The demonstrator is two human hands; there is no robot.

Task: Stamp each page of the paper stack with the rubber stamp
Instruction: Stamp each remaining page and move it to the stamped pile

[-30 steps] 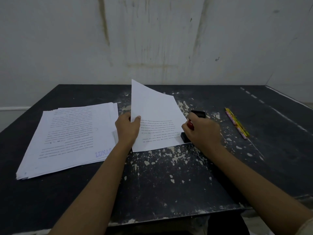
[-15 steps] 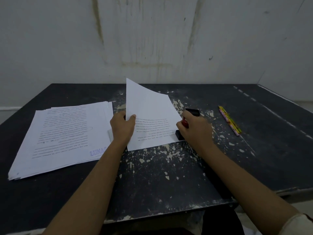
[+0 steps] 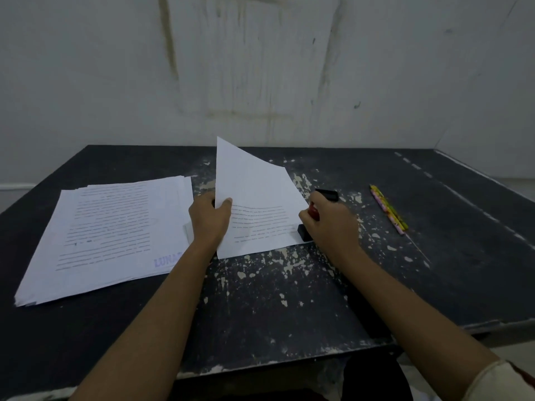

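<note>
Fingers first: the left hand [image 3: 210, 219] has its thumb [image 3: 227, 202] pressed flat on the printed face of a single sheet [image 3: 254, 198], and the rest of the fingers are tucked behind the paper, so it's a pinch on the sheet's left edge. The right hand's [image 3: 333, 224] fingers [image 3: 306, 220] are curled tight round the red handle of the rubber stamp [image 3: 312, 213], so that's a proper grip.

The stamp's black base is down at the near right corner of that sheet, touching its edge. Honestly can't tell if it's sitting on the paper or on the table just beside it, because the hand hides most of it.

The sheet itself is lifted on the left side, with its far corner sticking up in the air, while the right side lies low near the stamp. You can see lines of print on the lower half.

Left of the left hand is the paper stack [image 3: 110, 233], lying flat and a bit fanned out. The top page has text on it and a purple mark [image 3: 166, 261] at its near right corner, partly covered by the left forearm.

Just behind the right hand there's a small black case [image 3: 327, 194]. Further right, well apart from everything, a couple of colourful pencils [image 3: 388, 209] lie side by side. It's all on a dark table [image 3: 260, 308] with chipped paint, and a stained wall [image 3: 260, 68] stands behind it.
</note>
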